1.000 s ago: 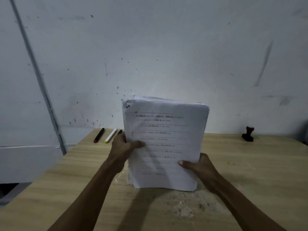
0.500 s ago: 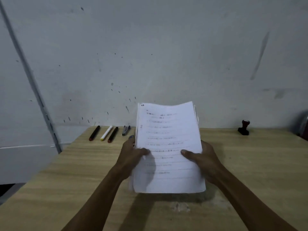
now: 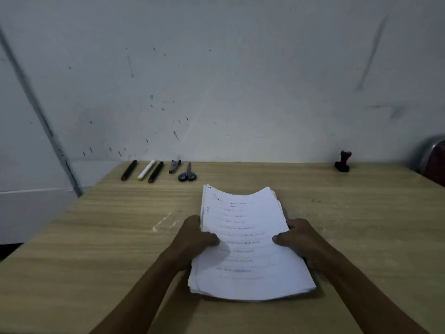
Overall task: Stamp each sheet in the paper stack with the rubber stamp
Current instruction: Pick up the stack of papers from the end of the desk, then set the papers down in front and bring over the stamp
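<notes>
— Paper stack point(image 3: 245, 239), one, at 6 o'clock on the tabletop point(image 3: 96, 237). Printed lines on the top sheet, blurred, unreadable. Number of sheets: cannot tell, many. Far edge bowed upward, near edge low over the wood; whether touching it, cannot tell.

— And the hands?

— Two, both clamped on the stack. Left hand point(image 3: 195, 239) at the stack's 9 o'clock edge, thumb over the top sheet, fingers hidden beneath. Right hand point(image 3: 298, 237) at the 3 o'clock edge, thumb on top likewise, fingers underneath.

— Rubber stamp?

— One rubber stamp point(image 3: 343, 161), upright at 1 o'clock, far back by the wall point(image 3: 240, 80), well apart from the stack and from both hands. Dark base, reddish knob.

— Anything else back there?

— Row at 11 o'clock along the far edge. Three markers: one black with a red end point(image 3: 128, 170), one white with a yellow end point(image 3: 146, 170), one more black with a red end point(image 3: 155, 172). Next, one small grey tool point(image 3: 174, 166), kind unclear. Then one pair of scissors point(image 3: 187, 174), blue handles toward the viewer. At 3 o'clock, far right edge, one dark rounded object point(image 3: 433, 162), partly cut off, unidentifiable.
</notes>
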`<action>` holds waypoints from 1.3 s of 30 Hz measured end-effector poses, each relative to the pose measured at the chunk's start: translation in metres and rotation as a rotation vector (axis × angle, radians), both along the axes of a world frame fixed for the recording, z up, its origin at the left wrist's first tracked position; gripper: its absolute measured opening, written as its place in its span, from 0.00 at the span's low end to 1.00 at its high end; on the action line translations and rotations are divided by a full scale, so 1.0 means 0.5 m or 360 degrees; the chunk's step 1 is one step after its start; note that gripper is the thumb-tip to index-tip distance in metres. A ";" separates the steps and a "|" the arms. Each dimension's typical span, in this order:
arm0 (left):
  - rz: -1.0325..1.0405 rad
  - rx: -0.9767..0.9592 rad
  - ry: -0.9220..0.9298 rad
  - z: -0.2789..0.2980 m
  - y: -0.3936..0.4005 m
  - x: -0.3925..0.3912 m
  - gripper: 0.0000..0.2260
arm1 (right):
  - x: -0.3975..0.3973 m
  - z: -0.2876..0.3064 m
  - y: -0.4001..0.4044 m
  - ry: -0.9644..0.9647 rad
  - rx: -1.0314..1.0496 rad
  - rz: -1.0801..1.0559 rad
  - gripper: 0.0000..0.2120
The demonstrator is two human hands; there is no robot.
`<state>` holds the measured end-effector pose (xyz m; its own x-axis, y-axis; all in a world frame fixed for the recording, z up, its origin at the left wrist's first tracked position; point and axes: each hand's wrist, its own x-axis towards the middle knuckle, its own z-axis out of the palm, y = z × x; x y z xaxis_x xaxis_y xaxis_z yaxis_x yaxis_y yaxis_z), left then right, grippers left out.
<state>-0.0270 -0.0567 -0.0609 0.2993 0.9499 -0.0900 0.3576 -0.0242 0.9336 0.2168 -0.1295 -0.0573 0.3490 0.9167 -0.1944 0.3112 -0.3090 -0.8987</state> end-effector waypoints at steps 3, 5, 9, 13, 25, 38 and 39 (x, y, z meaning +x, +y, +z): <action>0.0149 0.0220 0.0344 0.000 -0.009 0.013 0.18 | 0.000 -0.011 -0.016 -0.0208 0.0011 -0.0074 0.11; 0.0190 0.0338 0.0467 -0.005 -0.017 0.019 0.18 | -0.007 -0.010 -0.026 -0.0468 0.0027 -0.0082 0.12; 0.0169 0.0476 0.0885 -0.026 -0.028 0.026 0.21 | -0.033 -0.003 -0.044 -0.1034 -0.0085 -0.0082 0.13; 0.0254 0.0369 0.1074 -0.021 -0.038 0.026 0.23 | -0.039 -0.017 -0.050 -0.1249 -0.0176 -0.0120 0.20; -0.0023 0.0367 0.1267 -0.001 -0.005 0.025 0.19 | -0.058 -0.008 -0.045 -0.1269 -0.0286 -0.0062 0.23; 0.0237 0.0991 0.0780 0.034 0.011 0.100 0.20 | 0.028 0.017 0.002 -0.1152 0.0036 -0.0169 0.27; 0.0202 0.1038 0.0656 0.040 0.015 0.113 0.17 | 0.038 0.019 0.010 -0.1118 0.0076 -0.0192 0.27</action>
